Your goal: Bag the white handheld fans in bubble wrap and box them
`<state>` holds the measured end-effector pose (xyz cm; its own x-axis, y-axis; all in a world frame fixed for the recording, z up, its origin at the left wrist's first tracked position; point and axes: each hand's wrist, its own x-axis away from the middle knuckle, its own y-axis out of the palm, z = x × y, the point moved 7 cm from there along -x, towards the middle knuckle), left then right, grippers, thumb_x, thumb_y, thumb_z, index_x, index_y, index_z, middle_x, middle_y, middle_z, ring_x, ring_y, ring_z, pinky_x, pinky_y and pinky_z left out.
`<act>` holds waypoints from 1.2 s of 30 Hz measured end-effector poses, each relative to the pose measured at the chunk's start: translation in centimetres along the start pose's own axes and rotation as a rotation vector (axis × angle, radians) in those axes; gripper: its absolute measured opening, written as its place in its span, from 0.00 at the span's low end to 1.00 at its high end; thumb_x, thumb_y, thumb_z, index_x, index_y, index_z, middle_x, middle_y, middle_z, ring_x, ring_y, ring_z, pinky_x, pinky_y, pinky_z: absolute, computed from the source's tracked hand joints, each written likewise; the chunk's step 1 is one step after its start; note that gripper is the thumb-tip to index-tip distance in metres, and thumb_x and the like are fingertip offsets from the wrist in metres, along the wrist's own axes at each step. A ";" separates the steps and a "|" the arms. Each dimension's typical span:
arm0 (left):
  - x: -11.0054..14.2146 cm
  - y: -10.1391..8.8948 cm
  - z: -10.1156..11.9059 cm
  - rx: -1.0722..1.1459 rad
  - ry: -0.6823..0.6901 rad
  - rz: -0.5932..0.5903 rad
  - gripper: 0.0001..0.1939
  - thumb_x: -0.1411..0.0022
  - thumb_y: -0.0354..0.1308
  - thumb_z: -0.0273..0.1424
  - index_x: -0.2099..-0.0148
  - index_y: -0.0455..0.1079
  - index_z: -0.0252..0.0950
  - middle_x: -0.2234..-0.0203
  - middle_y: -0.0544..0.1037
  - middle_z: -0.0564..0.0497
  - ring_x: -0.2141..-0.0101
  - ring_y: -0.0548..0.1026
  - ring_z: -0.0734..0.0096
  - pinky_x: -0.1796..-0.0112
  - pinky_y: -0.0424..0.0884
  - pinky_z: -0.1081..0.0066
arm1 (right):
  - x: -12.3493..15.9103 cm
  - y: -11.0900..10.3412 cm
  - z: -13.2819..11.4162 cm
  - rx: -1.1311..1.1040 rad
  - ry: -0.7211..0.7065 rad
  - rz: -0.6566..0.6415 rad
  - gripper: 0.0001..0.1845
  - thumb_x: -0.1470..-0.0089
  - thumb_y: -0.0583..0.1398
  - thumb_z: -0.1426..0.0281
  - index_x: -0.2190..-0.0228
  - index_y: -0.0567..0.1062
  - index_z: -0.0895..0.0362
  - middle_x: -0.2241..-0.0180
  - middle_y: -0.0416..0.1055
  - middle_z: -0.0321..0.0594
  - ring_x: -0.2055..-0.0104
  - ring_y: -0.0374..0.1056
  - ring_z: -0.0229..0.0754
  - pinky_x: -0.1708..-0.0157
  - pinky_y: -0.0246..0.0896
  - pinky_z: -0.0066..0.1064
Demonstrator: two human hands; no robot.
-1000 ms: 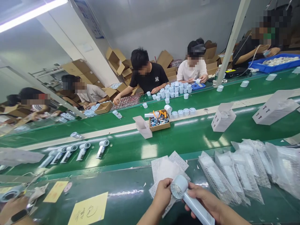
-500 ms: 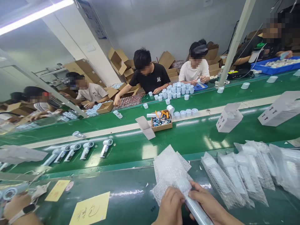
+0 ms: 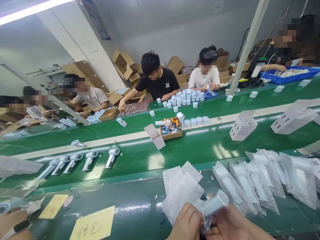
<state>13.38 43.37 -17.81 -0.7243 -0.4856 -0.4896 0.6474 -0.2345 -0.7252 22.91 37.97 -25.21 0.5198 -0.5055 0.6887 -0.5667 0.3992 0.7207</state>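
Observation:
Close in front of me, both hands are around a light-blue hair-dryer-shaped device (image 3: 216,202), its round end pointing up and right. My left hand (image 3: 188,220) is closed at its left side, against a clear bubble-wrap bag (image 3: 178,196). On the right, my right hand (image 3: 233,221) curls under and around the device, its fingertips partly hidden and blurred. Clear film shows between the hands; how far the bag covers the device I cannot tell. More bubble-wrap sheets or bags (image 3: 192,172) lie just behind. Several wrapped devices (image 3: 232,188) rest in a row at the right.
Several unwrapped devices (image 3: 88,161) lie on the green conveyor (image 3: 140,156). A small carton (image 3: 172,136) of parts and white boxes (image 3: 243,126) stand there too. Yellow paper (image 3: 93,222) lies at front left, near a co-worker's hand (image 3: 11,223). Co-workers sit across the belt.
The device has turned in my hands: its tube pointed down toward me, and now its round end points up and right. My right hand has shifted lower around it.

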 end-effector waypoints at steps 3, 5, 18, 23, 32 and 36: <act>-1.2 -0.8 1.2 -0.043 0.102 -0.037 0.10 0.40 0.45 0.18 0.62 0.63 0.36 0.75 0.71 0.49 0.73 0.68 0.69 0.73 0.65 0.73 | 0.5 0.7 -0.8 0.038 0.014 -0.098 0.16 0.60 0.63 0.63 0.69 0.74 0.60 0.72 0.75 0.44 0.67 0.74 0.47 0.68 0.69 0.31; -1.6 -1.6 0.8 -0.095 0.069 -0.009 0.08 0.39 0.47 0.19 0.60 0.64 0.34 0.74 0.71 0.47 0.72 0.68 0.67 0.71 0.68 0.71 | 0.4 0.6 -1.4 0.068 -0.073 -0.077 0.14 0.66 0.63 0.72 0.70 0.74 0.58 0.76 0.73 0.40 0.72 0.72 0.43 0.72 0.66 0.28; 2.2 3.1 -4.8 0.558 -0.724 -0.165 0.02 0.46 0.55 0.27 0.67 0.68 0.37 0.77 0.71 0.55 0.75 0.71 0.73 0.72 0.67 0.75 | -1.7 -1.5 -2.5 0.350 -0.401 0.256 0.16 0.61 0.67 0.58 0.77 0.73 0.57 0.77 0.71 0.37 0.72 0.67 0.42 0.69 0.61 0.29; 1.7 1.2 -5.6 0.917 -1.249 -0.068 0.04 0.52 0.56 0.27 0.71 0.63 0.37 0.87 0.62 0.61 0.86 0.62 0.79 0.83 0.56 0.79 | 1.0 -1.5 -6.3 0.918 -0.534 0.424 0.19 0.60 0.65 0.54 0.82 0.66 0.53 0.83 0.64 0.32 0.79 0.60 0.39 0.77 0.55 0.29; -1.8 -10.6 -7.8 0.609 -0.699 0.244 0.36 0.50 0.62 0.50 0.43 0.64 0.36 0.53 0.73 0.38 0.64 0.75 0.62 0.64 0.73 0.64 | 5.6 15.7 -11.5 1.342 -0.707 0.065 0.13 0.43 0.55 0.64 0.77 0.70 0.53 0.75 0.70 0.37 0.71 0.67 0.41 0.71 0.60 0.27; -1.2 -11.4 -10.2 0.410 -0.659 0.203 0.29 0.45 0.58 0.52 0.49 0.71 0.39 0.54 0.75 0.40 0.57 0.75 0.55 0.57 0.74 0.60 | -0.1 20.2 -12.3 1.513 -0.555 -0.241 0.12 0.44 0.52 0.70 0.75 0.72 0.55 0.76 0.72 0.34 0.73 0.69 0.38 0.74 0.60 0.25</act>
<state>4.44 55.17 -13.92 -0.3768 -0.9193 -0.1137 0.8798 -0.3168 -0.3545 19.26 55.45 -9.71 0.5929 -0.7733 0.2248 -0.7602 -0.6295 -0.1605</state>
